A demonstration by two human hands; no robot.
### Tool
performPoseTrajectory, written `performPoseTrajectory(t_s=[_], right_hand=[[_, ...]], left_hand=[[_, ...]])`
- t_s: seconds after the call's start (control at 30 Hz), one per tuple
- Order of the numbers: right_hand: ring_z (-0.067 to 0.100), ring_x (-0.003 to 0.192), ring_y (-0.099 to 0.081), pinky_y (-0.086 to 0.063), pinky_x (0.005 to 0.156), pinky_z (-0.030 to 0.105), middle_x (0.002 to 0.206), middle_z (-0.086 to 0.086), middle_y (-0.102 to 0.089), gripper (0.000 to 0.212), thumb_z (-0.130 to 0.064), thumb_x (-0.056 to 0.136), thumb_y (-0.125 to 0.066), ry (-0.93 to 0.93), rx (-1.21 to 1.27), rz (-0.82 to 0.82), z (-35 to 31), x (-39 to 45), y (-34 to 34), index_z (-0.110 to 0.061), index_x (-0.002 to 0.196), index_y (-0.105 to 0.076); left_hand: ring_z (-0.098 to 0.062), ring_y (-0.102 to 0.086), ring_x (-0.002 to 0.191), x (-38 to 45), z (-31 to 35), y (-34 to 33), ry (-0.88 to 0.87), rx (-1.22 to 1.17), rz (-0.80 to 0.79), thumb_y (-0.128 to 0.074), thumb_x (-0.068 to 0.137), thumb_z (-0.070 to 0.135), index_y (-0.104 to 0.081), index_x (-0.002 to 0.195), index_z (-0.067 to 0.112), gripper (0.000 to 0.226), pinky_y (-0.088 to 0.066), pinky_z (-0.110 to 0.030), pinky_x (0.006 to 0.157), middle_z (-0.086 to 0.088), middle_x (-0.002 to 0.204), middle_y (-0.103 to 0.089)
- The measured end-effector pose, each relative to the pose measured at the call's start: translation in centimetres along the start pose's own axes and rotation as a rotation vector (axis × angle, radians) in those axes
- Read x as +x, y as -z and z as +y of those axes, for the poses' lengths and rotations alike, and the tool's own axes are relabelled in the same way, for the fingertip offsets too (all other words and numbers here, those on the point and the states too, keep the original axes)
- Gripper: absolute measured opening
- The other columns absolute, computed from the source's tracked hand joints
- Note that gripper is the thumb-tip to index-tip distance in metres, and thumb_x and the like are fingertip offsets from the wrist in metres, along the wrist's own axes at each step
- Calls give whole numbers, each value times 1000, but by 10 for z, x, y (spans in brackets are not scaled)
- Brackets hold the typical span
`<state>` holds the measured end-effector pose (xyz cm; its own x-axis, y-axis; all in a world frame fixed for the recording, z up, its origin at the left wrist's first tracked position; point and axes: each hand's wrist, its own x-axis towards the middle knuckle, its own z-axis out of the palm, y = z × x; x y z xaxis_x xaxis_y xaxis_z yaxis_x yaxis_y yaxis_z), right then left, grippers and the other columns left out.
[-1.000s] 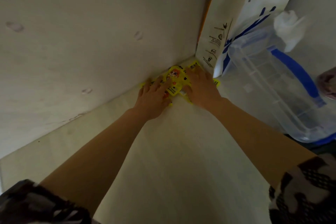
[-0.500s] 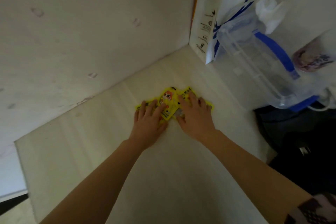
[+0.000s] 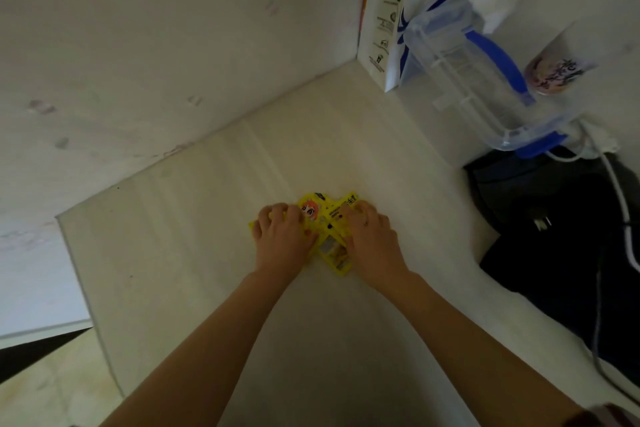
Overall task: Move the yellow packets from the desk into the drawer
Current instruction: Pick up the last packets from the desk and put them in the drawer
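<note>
Both hands down on the packets [image 3: 327,218]. Left hand [image 3: 282,239] covers the left part of the pile, fingers curled over the top edges, thumb side toward the middle. Right hand [image 3: 372,241] sits on the right part, fingers bent and digging into the packets' far edge. Grip on each side reads as clamped on the yellow pile, bunching it between the two hands; whether any packet is lifted off the surface, cannot tell.

Packets: a small overlapping heap, yellow, one with a cartoon face showing between the hands, one corner poking out toward the wrists. All of them lie on the counter [image 3: 194,253], out in the open middle area, well apart from the wall corner.

Farther out: a white coffee bag [image 3: 384,28] stands in the corner against the wall. Just beside it a clear jug [image 3: 460,73] with a blue handle, tissue above it. A cup [image 3: 550,76] beyond that. A dark bag [image 3: 561,236] and a white cable [image 3: 620,198] at the counter's right edge.

Progress, as judged: gathering stage only. No drawer in view, nothing stowed. Left to do: lift the bunch, carry it to the drawer, drop it in.
</note>
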<state>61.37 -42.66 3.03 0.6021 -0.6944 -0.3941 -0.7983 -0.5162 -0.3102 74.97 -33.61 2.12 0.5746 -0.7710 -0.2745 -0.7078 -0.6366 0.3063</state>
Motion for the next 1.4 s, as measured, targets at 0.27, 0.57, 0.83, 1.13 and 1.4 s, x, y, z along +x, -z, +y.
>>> performPoseTrajectory(t_s=[0.27, 0.57, 0.83, 1.13, 1.4], right_hand=[[32, 125, -42, -40, 95, 43, 143, 10, -39, 81, -37, 86, -63, -114, 101, 19, 12, 1, 6, -18, 149, -15], [34, 105, -49, -47, 87, 46, 124, 15, -41, 64, -34, 88, -63, -197, 177, 198, 28, -3, 19, -13, 141, -32], [19, 83, -44, -34, 71, 27, 114, 16, -45, 27, -9, 92, -55, -245, 389, 180, 40, -15, 24, -3, 118, -51], [39, 119, -39, -39, 96, 41, 134, 19, -35, 41, -26, 90, -61, -332, 301, 87, 40, -19, 13, -5, 123, -51], [37, 123, -39, -35, 97, 46, 132, 14, -43, 47, -38, 90, -59, -284, 108, 31, 34, -10, 18, -11, 126, -46]], left_hand=[[-30, -37, 123, 11, -2, 8, -28, 5, -4, -64, 80, 27, -41, 135, 21, 60, -31, -39, 101, -3, 130, -49], [-19, -53, 87, -10, -25, 26, 134, -414, 145, -65, 79, 5, -49, 125, 16, 50, -42, -30, 74, -4, 112, -47], [-21, -63, 87, -43, -42, 21, 602, -877, 83, -70, 78, 14, -55, 102, 16, 29, -54, -37, 76, -4, 99, -64], [-29, -56, 97, -46, -22, 8, 556, -657, 87, -68, 82, 24, -54, 102, 9, 29, -42, -33, 75, -9, 102, -56], [-38, -33, 123, -32, -6, 10, 638, -450, -14, -72, 76, 37, -40, 124, 5, 67, -34, -46, 100, -16, 131, -37]])
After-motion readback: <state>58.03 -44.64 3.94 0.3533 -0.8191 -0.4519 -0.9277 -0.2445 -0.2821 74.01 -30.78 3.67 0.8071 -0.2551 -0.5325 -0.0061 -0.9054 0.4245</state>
